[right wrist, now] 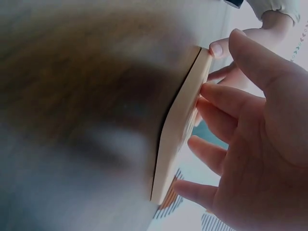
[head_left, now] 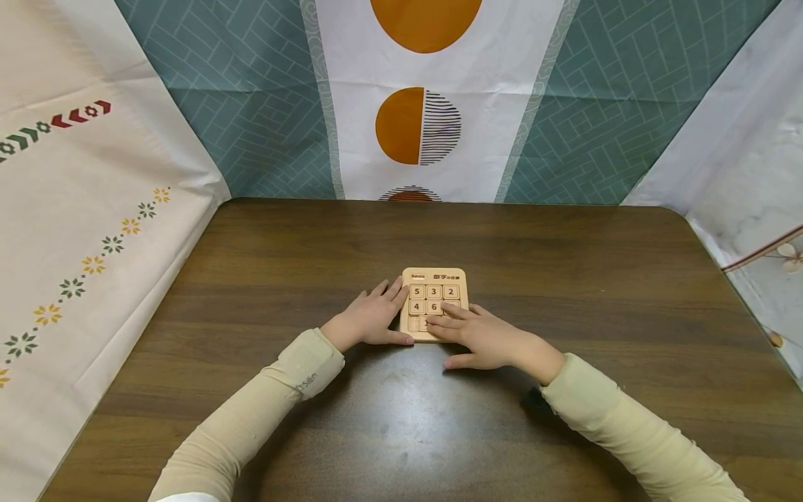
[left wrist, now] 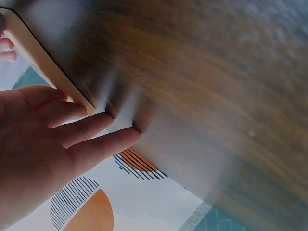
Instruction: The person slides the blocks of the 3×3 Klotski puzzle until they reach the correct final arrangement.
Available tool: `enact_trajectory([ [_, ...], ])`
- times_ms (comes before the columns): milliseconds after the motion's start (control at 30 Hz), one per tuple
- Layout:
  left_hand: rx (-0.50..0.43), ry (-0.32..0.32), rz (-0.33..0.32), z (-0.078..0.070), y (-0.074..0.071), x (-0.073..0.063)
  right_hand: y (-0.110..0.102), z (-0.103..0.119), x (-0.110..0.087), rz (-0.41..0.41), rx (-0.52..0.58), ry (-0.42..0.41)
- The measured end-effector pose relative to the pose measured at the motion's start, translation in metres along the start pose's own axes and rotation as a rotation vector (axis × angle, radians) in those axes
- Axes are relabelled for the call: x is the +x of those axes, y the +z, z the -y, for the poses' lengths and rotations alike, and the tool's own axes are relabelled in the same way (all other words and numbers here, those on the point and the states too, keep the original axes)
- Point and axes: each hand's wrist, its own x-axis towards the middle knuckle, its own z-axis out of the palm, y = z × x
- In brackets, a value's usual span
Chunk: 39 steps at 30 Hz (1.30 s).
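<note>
A light wooden number slide puzzle [head_left: 434,273] lies flat on the dark wood table, with square tiles showing 5, 3, 2, 4 and 6. My left hand [head_left: 374,315] rests against its left side, fingers extended along the edge and thumb at the near left corner. From the right, my right hand [head_left: 486,339] reaches over the puzzle, its fingertips touching the lower tiles and hiding several of them. In the right wrist view, the right hand's fingers [right wrist: 216,98] are stretched out over the puzzle's thin edge [right wrist: 180,115].
The brown table [head_left: 301,244] extends around the puzzle on all sides. Behind it hangs a green and white cloth [head_left: 270,125] with orange circles. A pale patterned cloth [head_left: 81,209] covers the left side, and another white cloth [head_left: 759,153] the right.
</note>
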Motion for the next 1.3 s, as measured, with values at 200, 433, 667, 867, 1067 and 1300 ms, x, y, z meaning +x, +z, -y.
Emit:
enact_trajectory([
  [200, 0.003, -0.002, -0.003, 0.000, 0.000, 0.000, -0.001, -0.004, -0.008, 0.019, 0.018, 0.030],
  [433, 0.001, -0.003, -0.001, 0.001, -0.001, 0.000, -0.002, -0.006, -0.011, 0.032, 0.041, 0.038],
  [667, 0.004, -0.005, 0.003, 0.001, 0.000, 0.001, -0.003, -0.006, -0.011, 0.028, 0.035, 0.031],
  [867, 0.003, -0.001, 0.001, 0.001, 0.000, 0.001, -0.007, -0.005, -0.005, 0.011, 0.030, 0.021],
  [1067, -0.007, 0.001, 0.001, 0.001, 0.001, 0.001, -0.008, -0.006, 0.009, -0.002, 0.007, 0.034],
  [1300, -0.006, -0.003, 0.004, 0.000, 0.001, 0.002, -0.009, -0.002, 0.024, 0.039, -0.005, 0.042],
])
